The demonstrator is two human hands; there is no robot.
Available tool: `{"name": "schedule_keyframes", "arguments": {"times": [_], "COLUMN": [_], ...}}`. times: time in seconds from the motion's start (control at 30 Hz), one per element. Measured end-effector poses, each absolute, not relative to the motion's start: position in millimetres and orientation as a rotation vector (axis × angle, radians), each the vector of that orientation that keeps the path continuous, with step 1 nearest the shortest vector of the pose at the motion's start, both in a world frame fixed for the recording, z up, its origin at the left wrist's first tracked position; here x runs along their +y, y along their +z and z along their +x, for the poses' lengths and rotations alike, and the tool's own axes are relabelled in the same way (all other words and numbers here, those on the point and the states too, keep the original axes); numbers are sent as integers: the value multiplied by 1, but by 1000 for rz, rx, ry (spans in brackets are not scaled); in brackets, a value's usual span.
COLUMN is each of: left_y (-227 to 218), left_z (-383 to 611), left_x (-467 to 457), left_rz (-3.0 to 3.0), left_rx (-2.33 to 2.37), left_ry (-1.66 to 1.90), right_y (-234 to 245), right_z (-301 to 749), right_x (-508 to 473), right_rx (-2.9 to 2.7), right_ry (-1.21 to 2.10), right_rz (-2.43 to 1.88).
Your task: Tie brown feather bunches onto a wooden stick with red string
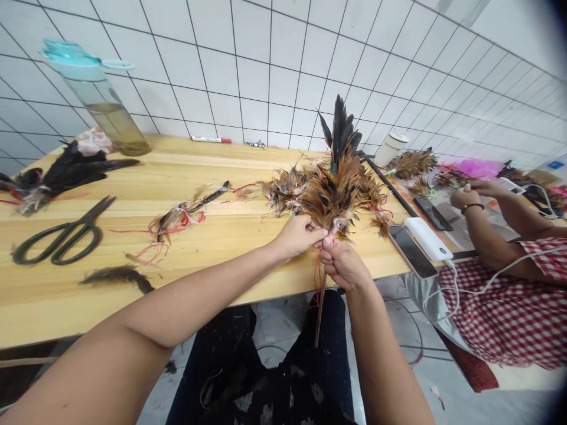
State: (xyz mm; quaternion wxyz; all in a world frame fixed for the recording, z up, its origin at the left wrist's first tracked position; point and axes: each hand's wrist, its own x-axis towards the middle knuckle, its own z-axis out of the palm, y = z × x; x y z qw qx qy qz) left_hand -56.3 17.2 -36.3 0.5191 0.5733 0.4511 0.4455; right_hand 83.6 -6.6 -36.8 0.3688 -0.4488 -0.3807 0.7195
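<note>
**Feather duster (336,195) held almost upright at the edge of the counter (230,265)**

The person holds the feather duster with both hands in front of the body, just over the near edge of the counter. The left hand (295,236) comes from the left side and the right hand (343,265) comes from below. Both hands are closed around the base of the feathers, and they touch each other there. Red thread (317,274) hangs down from between the hands.

The long axis of the duster is nearly vertical. The wooden stick (321,313) points down toward the person's lap, and the dark tail feathers (340,133) point up toward the tiled wall (248,77), leaning a little to the right.

On the counter to the left lie black scissors (62,236), a pile of black feathers (71,171) and a small feather bunch with red strings (177,218). A water bottle (106,100) stands at the far left. To the right are a white power bank (427,238) and a phone (411,252). Beyond them, a co-worker's hands (469,195) are raised near brown feathers (411,165), and this co-worker wears a red checked cloth (505,313).
</note>
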Motion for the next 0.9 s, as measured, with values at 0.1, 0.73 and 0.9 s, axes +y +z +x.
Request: {"name": "schedule_keyframes", "arguments": {"times": [0.1,0.73,0.9], "left_y": [-34,-38,-45], "left_z": [-57,-56,-45], "left_x": [18,6,4], "left_rz": [1388,1282,1512], "left_rx": [1041,685,805], "left_ry": [1047,601,758], "right_y": [-37,-12,-11], "right_z": [85,113,103], "right_x": [-6,4,4], "right_rx": [-977,-908,-876], "right_ry": [1841,1635,1615], "right_rz": [-1135,-1167,-1169]}}
